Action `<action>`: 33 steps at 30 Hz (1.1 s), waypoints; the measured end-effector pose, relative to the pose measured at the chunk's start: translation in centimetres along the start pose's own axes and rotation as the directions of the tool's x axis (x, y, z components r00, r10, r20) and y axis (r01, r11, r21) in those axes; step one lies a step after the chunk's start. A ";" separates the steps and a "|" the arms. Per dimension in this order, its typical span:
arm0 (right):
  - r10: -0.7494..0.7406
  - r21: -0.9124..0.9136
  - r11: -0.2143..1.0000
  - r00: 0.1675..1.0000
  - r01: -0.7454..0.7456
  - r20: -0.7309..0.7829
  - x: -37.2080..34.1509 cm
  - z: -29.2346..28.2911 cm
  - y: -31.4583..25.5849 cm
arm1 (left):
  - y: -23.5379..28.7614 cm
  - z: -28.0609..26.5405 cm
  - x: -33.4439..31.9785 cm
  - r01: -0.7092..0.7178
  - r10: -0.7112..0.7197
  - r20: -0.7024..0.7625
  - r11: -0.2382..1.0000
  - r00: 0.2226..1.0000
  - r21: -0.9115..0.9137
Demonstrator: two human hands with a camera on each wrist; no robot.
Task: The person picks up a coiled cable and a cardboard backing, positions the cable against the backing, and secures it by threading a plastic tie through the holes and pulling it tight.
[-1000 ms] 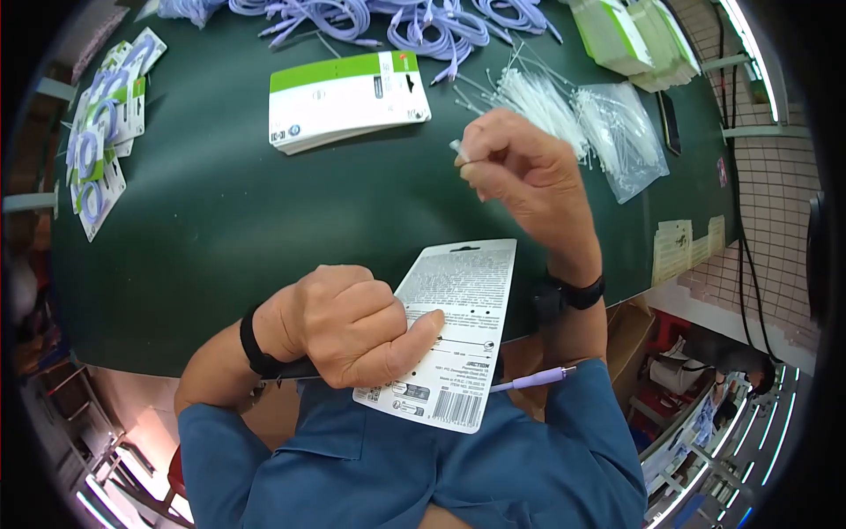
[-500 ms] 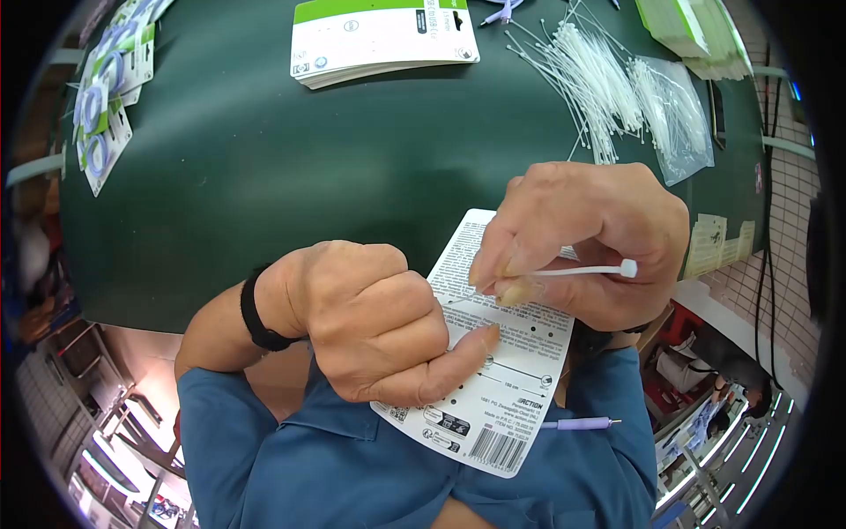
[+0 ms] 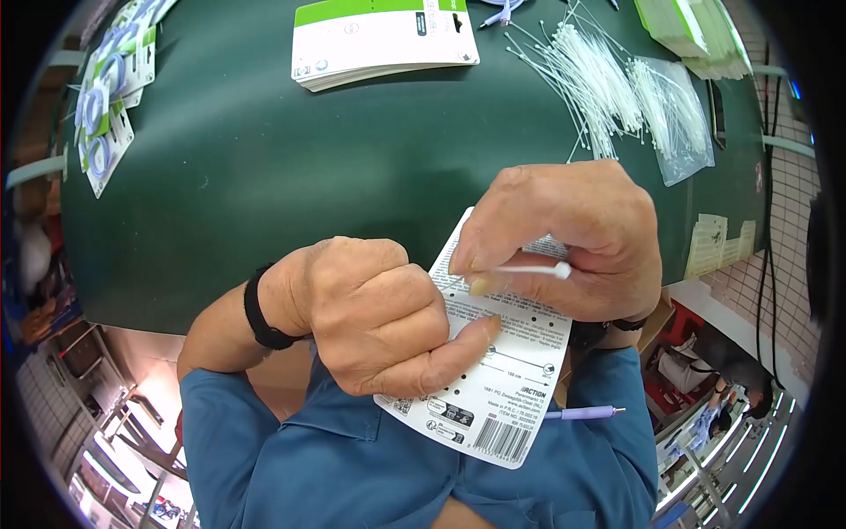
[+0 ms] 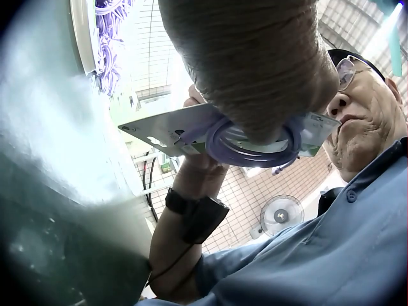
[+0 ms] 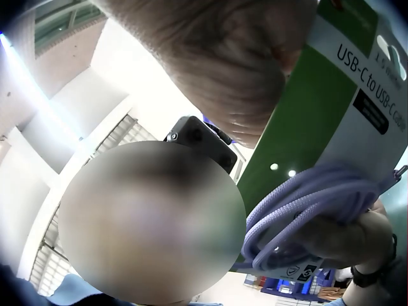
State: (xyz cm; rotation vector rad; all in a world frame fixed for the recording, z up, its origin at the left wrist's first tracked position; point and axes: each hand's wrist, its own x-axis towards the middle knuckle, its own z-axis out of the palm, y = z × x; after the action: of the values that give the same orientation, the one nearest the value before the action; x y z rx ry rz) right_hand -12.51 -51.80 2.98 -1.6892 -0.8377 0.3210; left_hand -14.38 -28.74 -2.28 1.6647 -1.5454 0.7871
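My left hand [image 3: 379, 322] grips a printed packaging card [image 3: 507, 401] by its left side, back face up, thumb lying on the print. A coil of purple USB-C cable [image 5: 306, 201] lies against the card's green and white front, fingers of the left hand passing through the loop. One cable connector [image 3: 586, 413] sticks out past the card's right edge. Above the card's upper half, my right hand [image 3: 577, 234] pinches a white cable tie [image 3: 538, 270] between thumb and forefinger. Its head points right and its thin tail reaches the card near the left knuckles.
Ahead on the green table [image 3: 308, 176] lies a stack of cards [image 3: 379, 44]. Loose cable ties [image 3: 595, 84] and a clear bag of them [image 3: 674, 123] are at the right, by more stacked cards [image 3: 701, 40]. Finished-looking carded cables [image 3: 101, 132] lie far left.
My right hand has come from near the cable tie pile down to the card with the tie, then shifted slightly left. The left hand keeps its grip on the card.
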 end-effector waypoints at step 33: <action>-0.417 -0.364 0.903 0.669 0.228 -0.615 -0.4 -0.6 2.7 | -5.0 2.1 1.7 0.774 -0.867 -0.309 0.491 0.391 -0.400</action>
State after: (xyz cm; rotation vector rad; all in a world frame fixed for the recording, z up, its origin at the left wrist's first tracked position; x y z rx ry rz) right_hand -11.49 -52.71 0.52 -1.6655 -0.6054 -0.6743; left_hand -9.30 -31.34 -2.53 1.6380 -0.2678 0.3953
